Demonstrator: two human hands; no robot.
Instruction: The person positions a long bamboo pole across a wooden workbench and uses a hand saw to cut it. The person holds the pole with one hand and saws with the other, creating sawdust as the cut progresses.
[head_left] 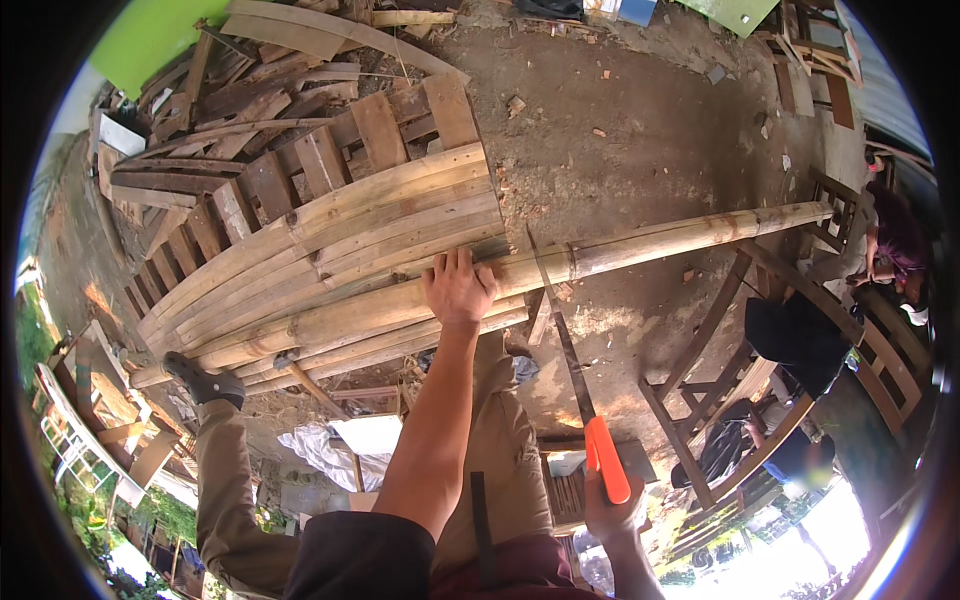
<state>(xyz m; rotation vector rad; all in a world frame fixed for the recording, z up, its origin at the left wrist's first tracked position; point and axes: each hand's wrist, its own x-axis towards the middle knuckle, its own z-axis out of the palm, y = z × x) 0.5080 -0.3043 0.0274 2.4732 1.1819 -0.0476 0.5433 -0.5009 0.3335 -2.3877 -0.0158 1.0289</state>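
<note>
A long bamboo pole (660, 247) runs across the view, its right part reaching out past the slatted platform. My left hand (460, 287) presses down on the pole with its fingers curled over the top. In my right hand (612, 508) is a handsaw (565, 345) with an orange handle. The thin blade points away from me and lies across the bamboo, just right of my left hand. Whether its teeth have bitten into the pole I cannot tell. My shoed left foot (205, 380) rests at the pole's left end.
Split bamboo strips (380, 225) lie on a wooden slatted frame (320, 160). Scrap timber (240, 100) is heaped behind it. At right, a wooden trestle (705, 335) stands near the pole, with a dark cloth (800, 340) on it. A person (900, 240) sits at the far right.
</note>
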